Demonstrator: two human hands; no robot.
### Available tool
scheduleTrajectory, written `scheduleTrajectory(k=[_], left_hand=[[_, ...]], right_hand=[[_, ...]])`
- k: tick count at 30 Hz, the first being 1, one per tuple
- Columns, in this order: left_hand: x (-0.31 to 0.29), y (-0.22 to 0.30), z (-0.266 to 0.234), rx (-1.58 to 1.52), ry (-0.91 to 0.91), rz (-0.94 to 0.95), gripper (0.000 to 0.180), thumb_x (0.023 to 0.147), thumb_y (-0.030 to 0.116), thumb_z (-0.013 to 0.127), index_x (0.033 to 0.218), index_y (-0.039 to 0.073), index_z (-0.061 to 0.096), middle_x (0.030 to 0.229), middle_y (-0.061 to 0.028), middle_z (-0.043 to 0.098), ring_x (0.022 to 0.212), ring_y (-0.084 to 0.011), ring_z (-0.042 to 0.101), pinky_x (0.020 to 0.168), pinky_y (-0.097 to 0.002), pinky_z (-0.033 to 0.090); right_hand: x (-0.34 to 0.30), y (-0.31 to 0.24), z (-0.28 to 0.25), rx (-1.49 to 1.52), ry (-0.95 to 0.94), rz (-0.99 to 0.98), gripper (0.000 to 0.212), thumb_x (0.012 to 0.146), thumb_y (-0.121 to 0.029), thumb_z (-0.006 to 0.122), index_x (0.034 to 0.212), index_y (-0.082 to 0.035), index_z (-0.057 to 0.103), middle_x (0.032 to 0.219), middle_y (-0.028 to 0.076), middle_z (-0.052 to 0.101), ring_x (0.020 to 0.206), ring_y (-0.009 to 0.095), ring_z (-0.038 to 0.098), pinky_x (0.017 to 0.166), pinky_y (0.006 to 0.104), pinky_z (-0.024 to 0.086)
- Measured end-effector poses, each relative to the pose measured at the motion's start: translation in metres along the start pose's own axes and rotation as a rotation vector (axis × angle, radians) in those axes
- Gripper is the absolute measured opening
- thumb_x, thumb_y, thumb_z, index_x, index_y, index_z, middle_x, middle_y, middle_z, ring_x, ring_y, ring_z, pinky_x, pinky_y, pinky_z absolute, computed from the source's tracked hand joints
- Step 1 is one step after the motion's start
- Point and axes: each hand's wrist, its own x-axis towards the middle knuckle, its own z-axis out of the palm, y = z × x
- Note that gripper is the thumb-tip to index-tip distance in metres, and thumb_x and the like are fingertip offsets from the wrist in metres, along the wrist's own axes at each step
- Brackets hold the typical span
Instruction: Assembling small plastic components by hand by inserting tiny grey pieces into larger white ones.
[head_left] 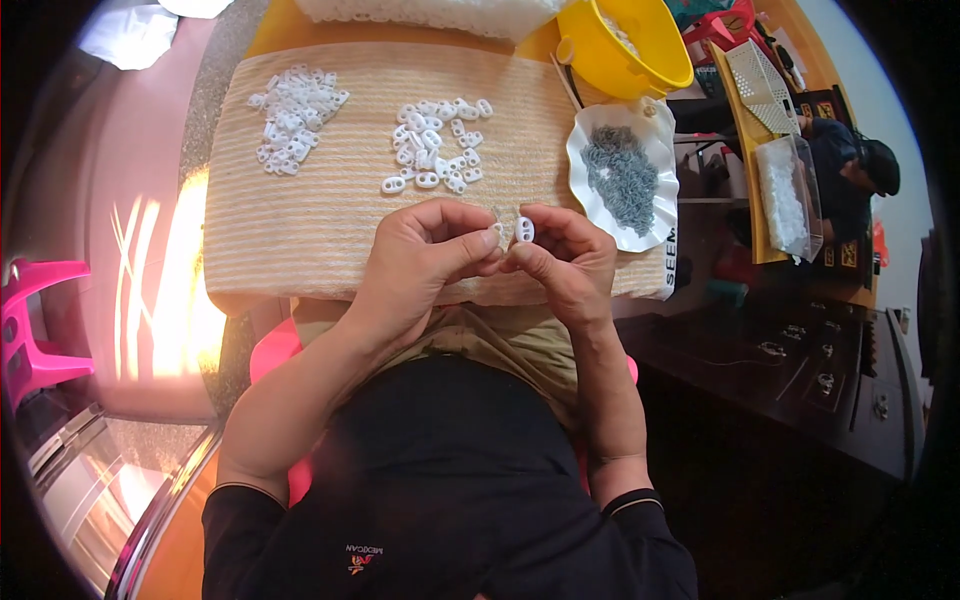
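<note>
My right hand (568, 255) pinches a white oval plastic piece with two holes (525, 230), which looks like a cord lock, between thumb and fingertips. Close beside it, my left hand (432, 250) is closed in a pinch around a small whitish part (498, 232), mostly covered by the fingers. Both hands are just above the near edge of the striped cloth (330, 215). Ahead of them lies a loose group of white two-hole pieces (427, 140). To the right, a white wavy-rimmed dish (592, 195) holds a heap of small grey metal springs (622, 178).
A pile of white plastic pieces (295, 115) sits at the far left of the cloth. A yellow tub (655, 72) and a clear bag of white pieces (430, 12) stand at the back. A pink stool (45, 320) is on the left. Another person (835, 165) is at the right.
</note>
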Motion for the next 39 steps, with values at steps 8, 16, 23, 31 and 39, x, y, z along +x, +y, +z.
scheduleTrajectory(k=[8, 16, 23, 31, 39], left_hand=[[0.0001, 0.0003, -0.0007, 0.012, -0.016, -0.025, 0.013, 0.084, 0.005, 0.066, 0.096, 0.0, 0.061, 0.086, -0.0076, 0.065, 0.077, -0.0139, 0.065, 0.073, -0.0271, 0.056], [-0.0003, 0.0015, -0.0006, 0.031, -0.023, -0.034, 0.014, 0.085, 0.006, 0.066, 0.096, 0.0, 0.06, 0.086, -0.0081, 0.065, 0.077, -0.0139, 0.065, 0.073, -0.0266, 0.056], [-0.0014, 0.0027, 0.0009, 0.028, -0.019, -0.035, 0.014, 0.084, 0.005, 0.066, 0.096, 0.0, 0.06, 0.086, -0.0082, 0.065, 0.076, -0.0139, 0.065, 0.072, -0.026, 0.056], [-0.0012, 0.0029, 0.0006, 0.013, -0.023, -0.044, 0.014, 0.084, 0.006, 0.066, 0.096, 0.0, 0.06, 0.085, -0.008, 0.065, 0.075, -0.0136, 0.065, 0.071, -0.0257, 0.056], [-0.0001, -0.0004, -0.0015, 0.015, -0.025, -0.029, 0.013, 0.085, 0.006, 0.066, 0.096, 0.001, 0.061, 0.086, -0.0077, 0.065, 0.077, -0.0134, 0.065, 0.072, -0.0264, 0.057]], right_hand=[[0.0008, -0.0001, -0.0012, -0.046, -0.023, -0.02, 0.035, 0.081, 0.004, 0.067, 0.113, 0.006, 0.056, 0.091, 0.014, 0.066, 0.079, 0.019, 0.067, 0.071, 0.0287, 0.056], [0.0005, 0.0004, -0.0016, -0.035, -0.032, -0.019, 0.034, 0.081, 0.004, 0.067, 0.113, 0.007, 0.056, 0.091, 0.014, 0.066, 0.079, 0.019, 0.067, 0.073, 0.0288, 0.056], [-0.0004, 0.0014, -0.0038, -0.093, -0.03, -0.022, 0.033, 0.081, 0.003, 0.067, 0.113, 0.007, 0.056, 0.091, 0.014, 0.066, 0.08, 0.019, 0.067, 0.073, 0.0289, 0.056], [0.0, -0.0004, -0.0019, -0.072, -0.038, -0.026, 0.034, 0.081, 0.003, 0.067, 0.113, 0.007, 0.056, 0.091, 0.014, 0.066, 0.08, 0.019, 0.066, 0.072, 0.0287, 0.056], [-0.0002, 0.0017, -0.0043, -0.106, -0.045, -0.036, 0.033, 0.083, 0.005, 0.064, 0.114, 0.007, 0.055, 0.093, 0.015, 0.066, 0.081, 0.019, 0.066, 0.072, 0.0294, 0.056]])
